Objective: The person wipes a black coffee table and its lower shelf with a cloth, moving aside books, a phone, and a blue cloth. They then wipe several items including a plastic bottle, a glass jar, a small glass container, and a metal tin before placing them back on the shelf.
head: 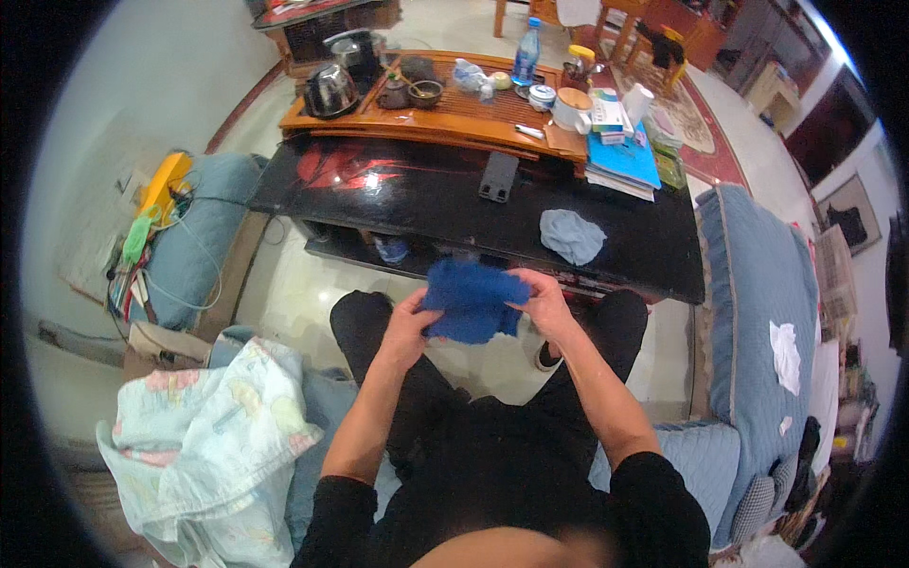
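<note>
A dark blue cloth is stretched between my two hands, in the air over the gap between my knees. My left hand pinches its left edge, thumb on top. At the upper right edge, my right hand grips the same cloth between thumb and fingers. Just beyond it stands a black coffee table with a glossy top. A crumpled pale blue cloth lies on the tabletop near its front edge, ahead of my right hand. Farther back on the table rests a dark grey rectangular object.
A wooden tea tray across the table's back holds an electric kettle, a plastic bottle and a lidded mug. Blue folders lie at its right. Blue padded seats flank the table; a patterned quilt is heaped at left.
</note>
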{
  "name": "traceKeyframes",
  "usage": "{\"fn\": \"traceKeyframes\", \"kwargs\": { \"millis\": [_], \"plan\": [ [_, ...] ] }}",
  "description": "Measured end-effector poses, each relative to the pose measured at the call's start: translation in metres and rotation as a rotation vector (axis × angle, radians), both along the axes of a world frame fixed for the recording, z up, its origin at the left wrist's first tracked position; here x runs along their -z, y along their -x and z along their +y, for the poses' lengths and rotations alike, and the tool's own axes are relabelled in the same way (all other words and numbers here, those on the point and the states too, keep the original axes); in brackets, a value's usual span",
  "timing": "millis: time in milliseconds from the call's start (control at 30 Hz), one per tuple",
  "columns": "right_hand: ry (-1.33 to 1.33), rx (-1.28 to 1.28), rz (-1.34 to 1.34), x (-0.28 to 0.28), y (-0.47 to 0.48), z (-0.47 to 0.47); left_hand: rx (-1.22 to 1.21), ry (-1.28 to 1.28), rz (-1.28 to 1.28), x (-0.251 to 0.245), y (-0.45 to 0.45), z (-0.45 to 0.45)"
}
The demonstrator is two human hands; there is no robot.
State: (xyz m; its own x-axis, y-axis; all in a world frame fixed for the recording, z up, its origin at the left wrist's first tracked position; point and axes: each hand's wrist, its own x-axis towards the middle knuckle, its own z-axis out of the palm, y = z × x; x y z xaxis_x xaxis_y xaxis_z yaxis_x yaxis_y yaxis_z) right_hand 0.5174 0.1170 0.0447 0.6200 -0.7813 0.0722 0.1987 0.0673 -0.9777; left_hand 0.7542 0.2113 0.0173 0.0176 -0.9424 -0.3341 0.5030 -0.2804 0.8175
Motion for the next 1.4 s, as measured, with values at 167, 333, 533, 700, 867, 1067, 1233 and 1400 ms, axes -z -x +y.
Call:
{"fn": "traceKeyframes", "kwargs": {
  "millis": [167, 333, 533, 700, 867, 1067, 1233, 1400],
  "plan": [
    [0.322, 0.075, 0.124, -0.017, -0.003, -0.009, 0.021, 0.15, 0.57, 0.004, -0.002, -0.02],
    [0.366, 0.043, 0.265, -0.016, 0.019, -0.011, 0.064, -0.023, 0.211, 0.009, 0.028, -0.033],
    [-0.182, 0.117, 0.245, -0.007, 0.043, -0.022, 0.033, -0.009, -0.207, 0.002, 0.044, -0.064],
    [-0.095, 0.206, 0.286, 0.004, 0.035, -0.04, 0.076, -0.018, -0.256, 0.004, 0.059, -0.086],
    [0.525, 0.461, 0.409, -0.016, 0.076, -0.144, -0.083, -0.097, -0.215, 0.023, 0.033, -0.094],
    [0.883, 0.704, 0.932, -0.007, 0.076, -0.242, -0.155, -0.109, -0.224, 0.051, 0.029, -0.092],
    [0.652, 0.404, 0.965, 0.055, 0.08, -0.167, -0.446, -0.093, -0.412, 0.039, -0.01, -0.122],
    [0.869, 0.451, 1.26, 0.086, 0.013, -0.111, -0.192, 0.243, -0.84, 0.016, 0.007, -0.208]
  ]
}}
